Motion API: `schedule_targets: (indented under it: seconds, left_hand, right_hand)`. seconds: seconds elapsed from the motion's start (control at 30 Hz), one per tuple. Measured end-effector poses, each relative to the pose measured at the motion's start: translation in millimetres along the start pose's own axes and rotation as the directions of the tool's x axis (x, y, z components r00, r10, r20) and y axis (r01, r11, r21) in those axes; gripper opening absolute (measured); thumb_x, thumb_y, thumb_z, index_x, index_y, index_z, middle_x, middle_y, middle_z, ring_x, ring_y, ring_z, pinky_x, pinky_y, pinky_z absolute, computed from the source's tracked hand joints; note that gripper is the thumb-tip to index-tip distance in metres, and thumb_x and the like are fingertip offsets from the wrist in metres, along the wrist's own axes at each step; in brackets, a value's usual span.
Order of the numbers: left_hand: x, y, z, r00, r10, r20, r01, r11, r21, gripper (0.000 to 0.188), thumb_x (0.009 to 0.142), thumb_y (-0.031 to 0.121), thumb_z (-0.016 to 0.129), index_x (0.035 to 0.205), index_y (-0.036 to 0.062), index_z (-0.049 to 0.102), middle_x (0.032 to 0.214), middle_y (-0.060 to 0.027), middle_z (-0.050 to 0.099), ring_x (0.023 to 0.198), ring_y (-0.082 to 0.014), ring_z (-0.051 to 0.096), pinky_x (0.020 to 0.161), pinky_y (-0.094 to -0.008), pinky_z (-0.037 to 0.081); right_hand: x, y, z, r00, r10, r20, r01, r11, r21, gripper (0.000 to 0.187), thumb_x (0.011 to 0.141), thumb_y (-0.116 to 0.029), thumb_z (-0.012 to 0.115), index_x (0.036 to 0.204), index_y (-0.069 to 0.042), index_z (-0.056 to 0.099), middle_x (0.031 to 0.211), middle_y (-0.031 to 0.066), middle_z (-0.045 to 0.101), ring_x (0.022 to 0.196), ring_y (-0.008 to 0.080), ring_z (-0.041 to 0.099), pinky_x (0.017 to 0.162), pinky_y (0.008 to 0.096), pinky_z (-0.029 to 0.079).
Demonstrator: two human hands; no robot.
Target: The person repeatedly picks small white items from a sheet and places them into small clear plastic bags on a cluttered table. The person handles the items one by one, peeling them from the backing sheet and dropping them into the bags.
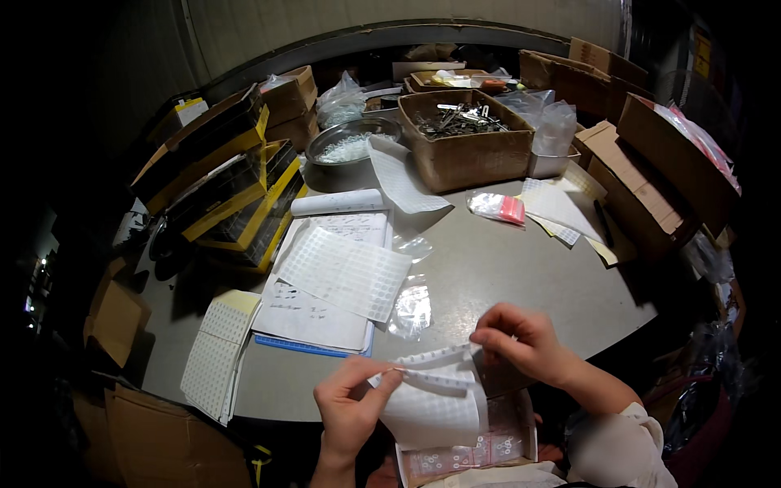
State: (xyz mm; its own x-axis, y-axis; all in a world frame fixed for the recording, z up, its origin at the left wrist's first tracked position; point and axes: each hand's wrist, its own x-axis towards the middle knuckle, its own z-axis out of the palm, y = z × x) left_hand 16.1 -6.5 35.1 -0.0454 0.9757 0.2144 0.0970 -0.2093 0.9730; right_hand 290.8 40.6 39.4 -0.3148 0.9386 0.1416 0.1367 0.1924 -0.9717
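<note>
- Hands are meeting just in front of the grey table point(504, 268), and I am watching both from afar.
- My left hand point(350, 407) is pinching the white sticker sheet point(435, 403) at its near-left edge, fingers closed on it.
- My right hand point(521, 342) is gripping the sheet's top strip (thumb and forefinger narrow).
- The sheet is hanging over a small open box point(468, 451) of packets, nearer me than the table.
- A notebook point(321, 305) is lying on the table, left of the hands.
</note>
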Motion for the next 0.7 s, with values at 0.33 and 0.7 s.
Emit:
schedule_targets:
  seconds: [0.33,0.7]
  left_hand:
    - [2.7,4.7,6.0,0.993,0.095,-0.068,-0.076,0.968,0.238,0.010,0.087,0.004,0.081,0.093,-0.0037,0.078,0.083,-0.0054,0.070,0.074,-0.0102,0.060,0.064,-0.0246,0.043]
    - [14.4,-7.8,2.1,0.999,-0.001,-0.045,0.013,0.961,0.276,0.013,0.087,0.008,0.083,0.092,-0.0032,0.079,0.077,0.0001,0.068,0.064,-0.0029,0.049,0.056,-0.0229,0.036]
  right_hand:
    - [-0.5,-19.1,38.0,0.794,-0.537,0.285,0.583,0.538,-0.609,0.024,0.085,-0.009,0.073,0.106,-0.004,0.063,0.096,0.0125,0.062,0.087,0.0315,0.063,0.077,0.0408,0.052]
    - [9.4,-20.7,40.3,0.602,-0.649,0.465,0.683,0.117,-0.721,0.031,0.073,-0.009,0.067,0.102,0.002,0.066,0.091,0.0085,0.058,0.081,0.0239,0.059,0.073,0.0340,0.050]
